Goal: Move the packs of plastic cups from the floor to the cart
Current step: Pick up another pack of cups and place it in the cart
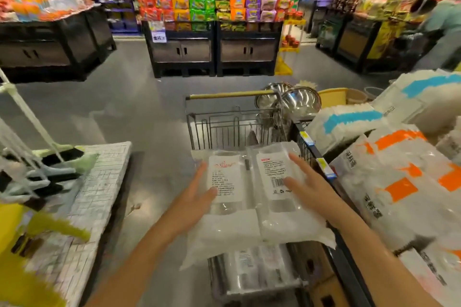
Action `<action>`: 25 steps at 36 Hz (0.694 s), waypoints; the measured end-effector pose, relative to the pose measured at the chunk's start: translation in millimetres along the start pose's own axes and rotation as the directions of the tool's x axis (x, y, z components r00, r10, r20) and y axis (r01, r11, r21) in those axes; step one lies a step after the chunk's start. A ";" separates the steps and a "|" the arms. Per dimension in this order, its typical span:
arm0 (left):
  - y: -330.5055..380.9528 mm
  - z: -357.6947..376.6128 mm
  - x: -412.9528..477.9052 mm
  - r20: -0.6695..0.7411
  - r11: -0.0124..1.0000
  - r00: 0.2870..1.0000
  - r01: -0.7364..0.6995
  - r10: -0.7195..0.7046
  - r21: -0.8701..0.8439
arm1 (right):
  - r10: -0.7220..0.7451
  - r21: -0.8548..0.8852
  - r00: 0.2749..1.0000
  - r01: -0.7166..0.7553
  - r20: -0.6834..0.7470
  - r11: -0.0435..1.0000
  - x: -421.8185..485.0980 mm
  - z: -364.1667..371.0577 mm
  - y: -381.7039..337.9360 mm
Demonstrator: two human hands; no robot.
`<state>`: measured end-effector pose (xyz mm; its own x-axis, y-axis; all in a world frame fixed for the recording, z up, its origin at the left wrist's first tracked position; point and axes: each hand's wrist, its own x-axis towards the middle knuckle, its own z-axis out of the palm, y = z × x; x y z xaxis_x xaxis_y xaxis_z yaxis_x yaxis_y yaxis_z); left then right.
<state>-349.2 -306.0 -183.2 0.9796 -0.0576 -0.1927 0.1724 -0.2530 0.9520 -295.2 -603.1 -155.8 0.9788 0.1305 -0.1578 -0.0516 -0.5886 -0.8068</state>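
Observation:
Two clear packs of plastic cups with white labels lie side by side on top of the wire cart (224, 129): a left pack (224, 212) and a right pack (277, 169). My left hand (197, 197) presses flat against the left pack's side with straight fingers. My right hand (309, 182) lies flat on the right pack's outer edge, fingers straight. More cup packs (252, 269) sit lower in the cart, under the top two.
A shelf on the right holds cup packs with orange (399, 189) and blue (349, 119) marks. Steel bowls (299, 102) sit beyond the cart. A wrapped pallet (99, 182) stands on the left. Display stands (214, 52) and a person (439, 32) are farther off.

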 end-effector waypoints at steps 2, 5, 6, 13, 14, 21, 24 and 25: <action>-18.3 6.4 21.6 0.023 0.999 0.999 0.041 -0.041 -0.014 | 0.051 0.000 0.999 -0.051 0.000 0.999 12.8 6.0 17.5; -46.1 23.0 49.9 0.042 0.996 0.995 0.089 -0.090 0.019 | 0.117 0.032 0.993 -0.117 0.009 0.993 29.8 16.9 46.8; -54.4 30.2 56.9 0.041 0.995 0.994 0.097 -0.098 0.022 | 0.135 0.030 0.991 -0.135 0.018 0.990 35.9 21.2 58.1; -152.7 84.5 98.9 0.017 0.960 0.964 0.261 -0.264 0.105 | 0.255 0.006 0.963 -0.257 0.080 0.966 82.6 67.7 152.5; -163.3 92.3 101.4 0.006 0.952 0.957 0.286 -0.288 0.108 | 0.273 0.004 0.957 -0.274 0.099 0.962 87.8 75.4 168.2; -241.4 143.1 118.5 -0.051 0.881 0.883 0.469 -0.466 0.063 | 0.362 -0.080 0.909 -0.353 0.208 0.932 109.7 126.6 258.6; -270.7 161.1 120.6 -0.053 0.834 0.838 0.546 -0.543 0.076 | 0.401 -0.088 0.886 -0.392 0.231 0.916 111.2 145.7 288.4; -288.3 166.5 120.2 -0.057 0.814 0.818 0.575 -0.573 0.082 | 0.401 -0.130 0.882 -0.380 0.247 0.916 111.4 151.6 296.5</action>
<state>-298.4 -400.7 -520.4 0.7084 0.1531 -0.6890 0.6955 -0.3180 0.6443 -231.6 -642.1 -498.9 0.7938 0.0761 -0.6034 -0.3933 -0.6925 -0.6048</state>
